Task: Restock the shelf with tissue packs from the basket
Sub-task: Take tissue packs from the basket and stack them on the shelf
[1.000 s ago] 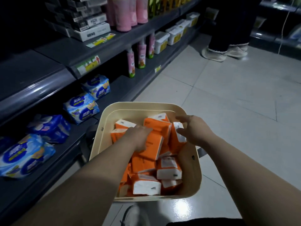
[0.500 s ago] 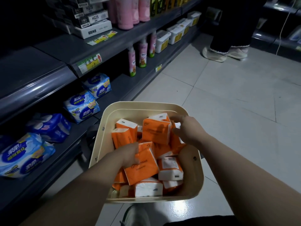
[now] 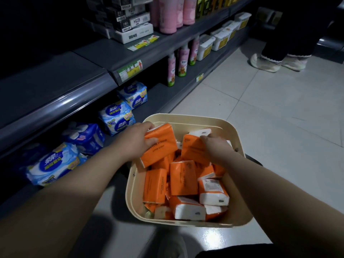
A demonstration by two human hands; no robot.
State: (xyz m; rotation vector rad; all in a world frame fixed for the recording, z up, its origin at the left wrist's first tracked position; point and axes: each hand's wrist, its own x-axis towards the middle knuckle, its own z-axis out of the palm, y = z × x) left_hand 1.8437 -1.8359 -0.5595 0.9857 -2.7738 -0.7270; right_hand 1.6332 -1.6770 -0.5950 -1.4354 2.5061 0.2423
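Head view, looking down an aisle: on the far left, blue packs [image 3: 54, 164] are lined up on the lowest level of a dark grey shelf [image 3: 55, 86], and further along it pink bottles [image 3: 171, 70] and white tubs [image 3: 204, 46] are stood in a row. Next over, the left hand [image 3: 137, 138] is wrapped around one end of an orange tissue pack [image 3: 162, 148], thumb on its front face. That pack is held tilted at the basket's far-left corner, raised above the rest. The cream basket [image 3: 186, 119] is parked on the floor just beside the shelf and is stuffed with loose packs [image 3: 183, 178], orange with white ends, piled at all angles. To the right, the right hand [image 3: 216, 146] is curled over the top edge of a second orange pack [image 3: 191, 148], which is stood on end inside the basket near the far rim. Pale floor tiles [image 3: 279, 127] are seen on the right, and up in the top right corner somebody's light shoes [image 3: 264, 62] are visible.
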